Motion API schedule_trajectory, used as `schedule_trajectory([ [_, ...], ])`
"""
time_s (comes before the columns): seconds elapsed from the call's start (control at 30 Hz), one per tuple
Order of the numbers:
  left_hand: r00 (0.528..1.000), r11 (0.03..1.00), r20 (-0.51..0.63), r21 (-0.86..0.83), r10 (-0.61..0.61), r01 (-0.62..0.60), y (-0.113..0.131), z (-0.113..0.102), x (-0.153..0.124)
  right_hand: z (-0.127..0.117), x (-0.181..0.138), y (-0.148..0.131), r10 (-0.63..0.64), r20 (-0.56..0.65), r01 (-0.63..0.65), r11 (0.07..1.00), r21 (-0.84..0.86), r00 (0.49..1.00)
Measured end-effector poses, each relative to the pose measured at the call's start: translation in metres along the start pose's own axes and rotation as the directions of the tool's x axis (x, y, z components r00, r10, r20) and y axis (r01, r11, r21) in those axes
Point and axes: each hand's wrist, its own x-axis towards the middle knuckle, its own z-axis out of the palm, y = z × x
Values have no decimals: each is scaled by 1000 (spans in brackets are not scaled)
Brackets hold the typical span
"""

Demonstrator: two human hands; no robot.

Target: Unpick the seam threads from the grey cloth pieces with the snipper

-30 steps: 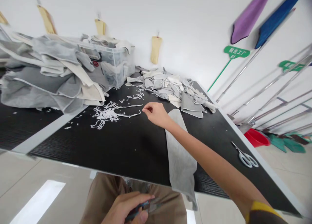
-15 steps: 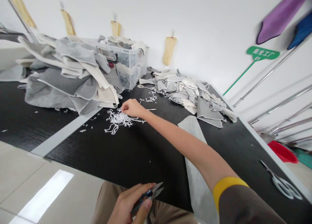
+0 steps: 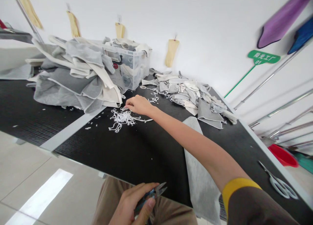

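Count, as I read it from the head camera: two hands, one pair of thread snips, one pair of white-handled scissors, one tangle of white trimmings, one flat grey fabric piece, two fabric heaps, one clear bin, four pale gloves hung on the wall.

The white trimmings (image 3: 121,118) are a loose knot of thin curled cord ends. A few stray bits are scattered toward the desk's left edge, and one longer strand trails out to the right. The tangle lies on the black desk (image 3: 146,153), left of its middle, just in front of the large fabric heap (image 3: 78,80).

The right hand (image 3: 139,105) reaches across the desk, knuckles up and fingers curled. Its fingertips are down at the far edge of the tangle, touching it. I cannot tell whether they have pinched a strand or only rest on it.

The left hand (image 3: 130,205) sits below the near edge, over the lap, clenched around the thread snips (image 3: 154,193). The blade tips point right, well apart from the trimmings.

The grey fabric piece (image 3: 199,176) lies under the right forearm and hangs over the near edge. The scissors (image 3: 280,185) lie by the right edge. The cut-piece heap (image 3: 190,94) fills the far right corner, with the clear bin (image 3: 133,68) beside it at the far edge.
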Motion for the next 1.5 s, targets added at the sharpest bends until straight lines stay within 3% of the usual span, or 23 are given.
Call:
schedule_trajectory([
  [0.1, 999, 999, 46, -30, -16, 17, 3, 3, -1, -21, -26, 0, -22, -63, 23, 1000, 6, 998],
  [0.17, 998, 998, 38, -36, -59, 60, 3, 6, -4, -40, -59, 1, -25, -123, 30, 999, 40, 992],
  [0.27, 992, 991, 8, -56, -122, 123, 3, 13, -5, -71, -133, -5, 57, -250, -30, 993, 110, 966],
  [0.4, 986, 979, 28, -114, -167, 169, 10, 23, 3, -101, -256, -27, 320, -368, -259, 943, 208, 873],
  [0.53, 983, 984, 64, -37, -171, 173, 24, 43, 20, -103, -364, -56, 595, -263, -530, 800, 282, 759],
  [0.6, 983, 988, 109, -21, -147, 150, 30, 57, 28, -97, -402, -72, 661, -178, -585, 737, 340, 729],
  [0.67, 978, 993, 179, -28, -111, 118, 36, 71, 34, -89, -430, -92, 673, -115, -583, 702, 410, 730],
  [0.8, 927, 999, 374, 47, -16, -2, 44, 94, 43, -69, -457, -135, 670, -84, -560, 676, 480, 737],
  [0.97, 841, 958, 538, 206, 60, -200, 50, 103, 54, -33, -459, -156, 630, -231, -572, 774, 272, 741],
  [1.07, 782, 917, 616, 254, 90, -306, 52, 104, 65, -18, -459, -144, 584, -329, -555, 810, 188, 742],
  [1.2, 737, 883, 670, 289, 89, -369, 55, 109, 83, -23, -464, -118, 581, -369, -583, 804, 120, 725],
  [1.37, 737, 837, 667, 337, 112, -431, 55, 119, 106, -47, -470, -90, 631, -323, -641, 762, 90, 705],
  [1.5, 758, 829, 631, 328, 164, -453, 51, 130, 124, -57, -469, -70, 705, -340, -708, 692, 141, 622],
])
